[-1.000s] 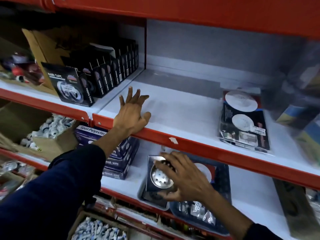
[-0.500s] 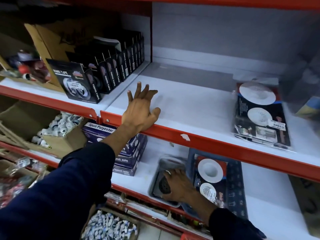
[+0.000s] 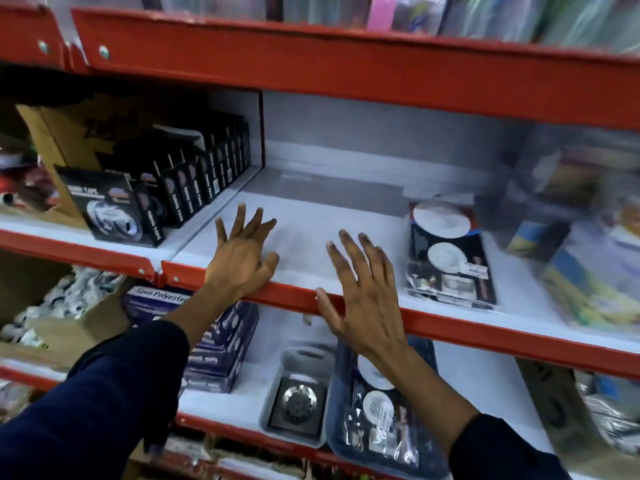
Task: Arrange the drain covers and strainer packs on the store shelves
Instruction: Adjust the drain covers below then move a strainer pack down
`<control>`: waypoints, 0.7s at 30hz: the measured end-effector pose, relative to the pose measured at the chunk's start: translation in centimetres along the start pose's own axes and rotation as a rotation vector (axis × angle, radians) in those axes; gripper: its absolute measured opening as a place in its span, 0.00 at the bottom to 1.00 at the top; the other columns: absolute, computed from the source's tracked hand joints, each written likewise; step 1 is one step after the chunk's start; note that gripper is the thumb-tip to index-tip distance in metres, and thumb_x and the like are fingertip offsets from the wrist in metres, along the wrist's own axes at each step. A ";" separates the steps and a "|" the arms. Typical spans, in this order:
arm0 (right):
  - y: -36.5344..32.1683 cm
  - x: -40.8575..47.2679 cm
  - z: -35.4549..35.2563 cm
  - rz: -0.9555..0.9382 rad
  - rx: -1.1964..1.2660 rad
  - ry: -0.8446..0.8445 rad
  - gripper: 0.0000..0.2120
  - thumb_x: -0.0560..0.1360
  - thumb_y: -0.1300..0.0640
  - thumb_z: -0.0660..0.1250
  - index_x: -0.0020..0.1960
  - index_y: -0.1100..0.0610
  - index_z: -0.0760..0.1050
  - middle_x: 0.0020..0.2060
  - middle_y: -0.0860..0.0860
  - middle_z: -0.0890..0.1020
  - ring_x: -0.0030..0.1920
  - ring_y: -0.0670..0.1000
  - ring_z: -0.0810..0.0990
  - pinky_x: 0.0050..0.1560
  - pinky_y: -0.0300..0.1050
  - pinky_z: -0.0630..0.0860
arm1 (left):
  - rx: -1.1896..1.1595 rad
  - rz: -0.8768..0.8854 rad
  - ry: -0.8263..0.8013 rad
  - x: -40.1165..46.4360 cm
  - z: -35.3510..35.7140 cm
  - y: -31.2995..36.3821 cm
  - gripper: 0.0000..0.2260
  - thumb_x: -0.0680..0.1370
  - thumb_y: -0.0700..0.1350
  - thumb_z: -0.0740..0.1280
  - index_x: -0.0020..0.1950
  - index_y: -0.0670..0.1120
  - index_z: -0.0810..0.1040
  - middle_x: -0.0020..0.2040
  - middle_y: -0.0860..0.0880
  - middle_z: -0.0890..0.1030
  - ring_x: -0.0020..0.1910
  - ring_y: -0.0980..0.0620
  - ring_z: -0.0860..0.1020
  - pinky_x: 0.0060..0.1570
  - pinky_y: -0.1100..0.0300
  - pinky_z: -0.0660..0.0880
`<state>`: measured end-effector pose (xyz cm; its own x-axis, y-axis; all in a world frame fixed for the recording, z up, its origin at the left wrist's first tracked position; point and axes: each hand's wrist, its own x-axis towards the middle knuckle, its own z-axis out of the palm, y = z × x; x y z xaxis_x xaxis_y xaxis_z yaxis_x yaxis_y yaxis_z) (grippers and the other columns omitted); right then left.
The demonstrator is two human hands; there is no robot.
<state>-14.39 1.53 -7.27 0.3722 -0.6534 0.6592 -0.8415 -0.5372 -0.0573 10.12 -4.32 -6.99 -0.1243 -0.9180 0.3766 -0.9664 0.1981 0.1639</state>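
Note:
My left hand lies flat and open on the front of the middle shelf. My right hand is raised beside it with fingers spread, over the red shelf edge, holding nothing. A strainer pack with white discs lies on the middle shelf to the right. On the lower shelf a square metal drain cover sits in a grey tray. Beside it a blue tray holds more strainer packs, partly hidden by my right forearm.
Black tape boxes stand in a row on the middle shelf at the left. Blue "Spun Polyester" boxes are stacked on the lower shelf. A cardboard box of small white fittings sits at lower left. Blurred packaged goods fill the right.
My right hand has let go of the drain cover on the lower shelf and risen to the middle shelf edge. The left hand stayed on the shelf. The view tilted upward.

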 end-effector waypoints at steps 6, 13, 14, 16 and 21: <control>4.8 2.2 -0.8 0.229 -0.160 -0.134 0.38 0.79 0.32 0.50 0.80 0.54 0.50 0.81 0.55 0.45 0.80 0.60 0.37 0.77 0.68 0.44 | 0.030 0.063 0.003 -0.1 -0.3 1.6 0.34 0.75 0.58 0.46 0.79 0.46 0.57 0.82 0.44 0.51 0.80 0.43 0.38 0.75 0.31 0.39; 9.8 0.9 -3.1 0.365 -0.164 -0.091 0.38 0.78 0.32 0.49 0.80 0.55 0.53 0.80 0.57 0.52 0.80 0.62 0.46 0.77 0.67 0.43 | -0.261 0.128 -0.098 1.9 0.9 12.5 0.35 0.74 0.57 0.45 0.80 0.45 0.52 0.82 0.45 0.51 0.81 0.46 0.47 0.80 0.44 0.44; 10.7 0.6 -3.5 0.428 -0.140 -0.082 0.39 0.77 0.32 0.48 0.80 0.55 0.54 0.80 0.58 0.54 0.79 0.64 0.48 0.77 0.66 0.44 | -0.332 0.113 -0.140 2.3 1.2 14.2 0.33 0.76 0.56 0.48 0.80 0.45 0.52 0.82 0.45 0.52 0.81 0.47 0.49 0.80 0.47 0.46; 12.8 0.0 -4.4 0.602 -0.072 -0.134 0.41 0.75 0.31 0.45 0.80 0.55 0.52 0.79 0.61 0.54 0.78 0.67 0.51 0.76 0.66 0.47 | -0.487 0.058 -0.229 3.0 1.4 17.4 0.28 0.81 0.51 0.54 0.80 0.45 0.55 0.80 0.43 0.58 0.80 0.45 0.58 0.79 0.52 0.55; 17.1 -0.5 -6.3 0.918 0.229 -0.307 0.32 0.81 0.41 0.56 0.78 0.58 0.55 0.72 0.64 0.69 0.71 0.65 0.68 0.67 0.53 0.68 | -0.778 -0.133 -0.334 4.5 1.7 22.7 0.22 0.82 0.46 0.59 0.76 0.44 0.65 0.76 0.43 0.69 0.72 0.43 0.71 0.69 0.60 0.65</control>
<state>-31.40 -3.95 -3.90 -0.2729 -0.9598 0.0656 -0.7701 0.1771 -0.6129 -12.77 -4.50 -3.13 -0.1989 -0.9791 0.0417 -0.5636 0.1491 0.8125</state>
